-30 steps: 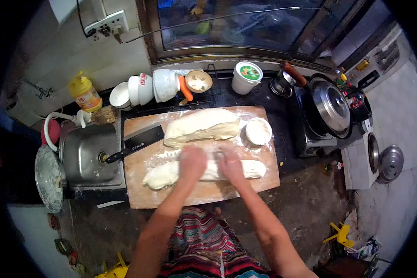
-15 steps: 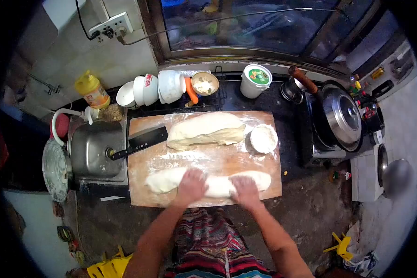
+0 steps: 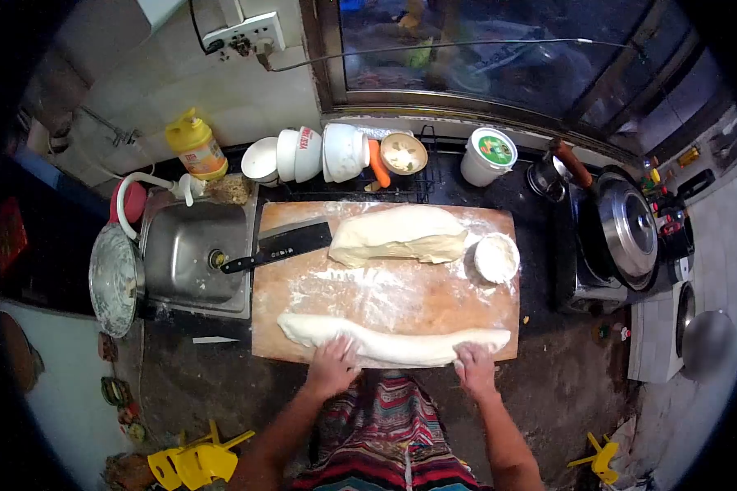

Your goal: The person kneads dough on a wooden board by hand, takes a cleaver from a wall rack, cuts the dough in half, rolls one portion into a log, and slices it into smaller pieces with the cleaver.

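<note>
A long roll of white dough (image 3: 401, 347) lies along the near edge of a floured wooden board (image 3: 303, 295). My left hand (image 3: 334, 366) is at its near side, left of the middle, with the fingers curled onto the dough. Toward the right end, my right hand (image 3: 476, 368) grips the roll with bent fingers. Behind it, across the board, rests a thicker slab of dough (image 3: 397, 233). A black cleaver (image 3: 293, 244) lies at the board's left, its handle over the sink edge. At the right side stands a white bowl of flour (image 3: 496, 258).
A steel sink (image 3: 196, 299) is on the left, with a floury basin (image 3: 115, 282) beside it. Stacked bowls (image 3: 345, 153), a yellow jug (image 3: 196, 147) and a white tub (image 3: 488, 158) line the back. A lidded wok (image 3: 625, 221) sits on the stove at right.
The dough roll is longer and thinner. My hands have moved apart and back toward me, to its near side. The whole view has shifted, so the board appears farther right.
</note>
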